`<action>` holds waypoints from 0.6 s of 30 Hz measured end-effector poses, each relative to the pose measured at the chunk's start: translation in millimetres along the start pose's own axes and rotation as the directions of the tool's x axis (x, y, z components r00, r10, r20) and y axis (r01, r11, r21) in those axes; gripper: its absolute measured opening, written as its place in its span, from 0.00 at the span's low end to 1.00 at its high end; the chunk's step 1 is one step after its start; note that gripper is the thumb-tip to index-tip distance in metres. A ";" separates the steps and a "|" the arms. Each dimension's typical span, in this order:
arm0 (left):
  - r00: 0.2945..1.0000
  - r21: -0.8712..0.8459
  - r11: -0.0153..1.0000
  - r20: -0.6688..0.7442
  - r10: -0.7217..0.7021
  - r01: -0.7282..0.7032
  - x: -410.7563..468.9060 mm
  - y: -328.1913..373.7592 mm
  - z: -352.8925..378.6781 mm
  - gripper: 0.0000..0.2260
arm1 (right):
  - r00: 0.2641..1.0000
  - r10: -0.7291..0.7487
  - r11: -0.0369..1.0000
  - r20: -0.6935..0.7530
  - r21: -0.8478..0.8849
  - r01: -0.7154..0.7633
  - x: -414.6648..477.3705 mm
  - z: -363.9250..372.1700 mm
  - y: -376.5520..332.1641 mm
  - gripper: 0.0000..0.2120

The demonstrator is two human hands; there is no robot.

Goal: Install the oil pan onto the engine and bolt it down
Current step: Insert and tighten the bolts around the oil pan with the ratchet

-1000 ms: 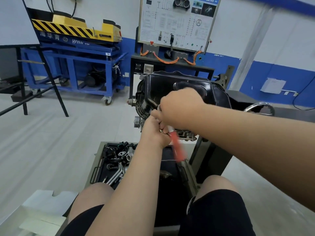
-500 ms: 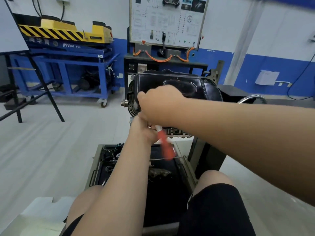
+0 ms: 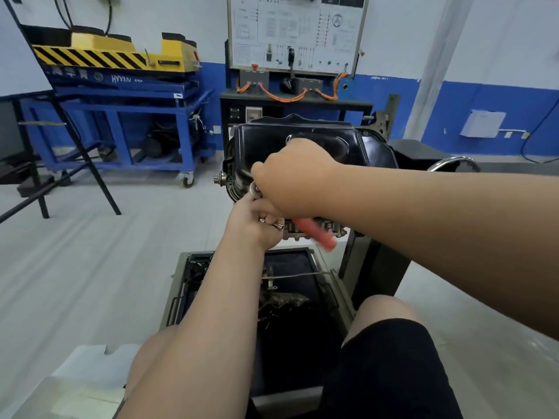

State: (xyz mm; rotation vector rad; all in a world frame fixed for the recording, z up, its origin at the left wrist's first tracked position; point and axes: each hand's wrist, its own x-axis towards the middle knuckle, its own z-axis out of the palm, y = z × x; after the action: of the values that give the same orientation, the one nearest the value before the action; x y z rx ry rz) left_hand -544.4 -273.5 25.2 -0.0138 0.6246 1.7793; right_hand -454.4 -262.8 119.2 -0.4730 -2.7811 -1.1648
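The black oil pan (image 3: 302,137) sits on top of the engine (image 3: 314,229), which is held on a stand in front of me. My right hand (image 3: 295,176) is closed over the head end of a ratchet at the pan's near left edge. The ratchet's red handle (image 3: 317,235) sticks out to the lower right from under my wrist. My left hand (image 3: 252,226) is just below, touching the right hand. Its fingers are curled around small silver pieces that look like bolts. The bolt under the ratchet head is hidden by my hands.
A parts tray (image 3: 178,285) with loose bolts and tools lies on the floor between my knees and the stand. A chrome hand wheel (image 3: 453,161) is at the stand's right. A blue cart (image 3: 121,116), an easel leg (image 3: 90,164) and a wiring training board (image 3: 296,34) stand behind.
The red handle has swung from pointing down to pointing down and to the right. Both hands stay at the pan's left edge. My view has tilted slightly.
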 end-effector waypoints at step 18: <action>0.998 0.096 0.995 -0.055 -0.006 0.011 -7.5 6.3 0.3 0.21 | 0.973 -0.223 0.971 -0.055 -0.104 0.217 10.7 -4.2 1.4 0.09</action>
State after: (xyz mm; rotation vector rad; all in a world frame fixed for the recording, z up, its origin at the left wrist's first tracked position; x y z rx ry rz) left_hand -547.6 -281.2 30.5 0.0005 0.7482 1.7435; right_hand -464.2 -262.1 125.2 -0.1310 -2.7844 -1.3391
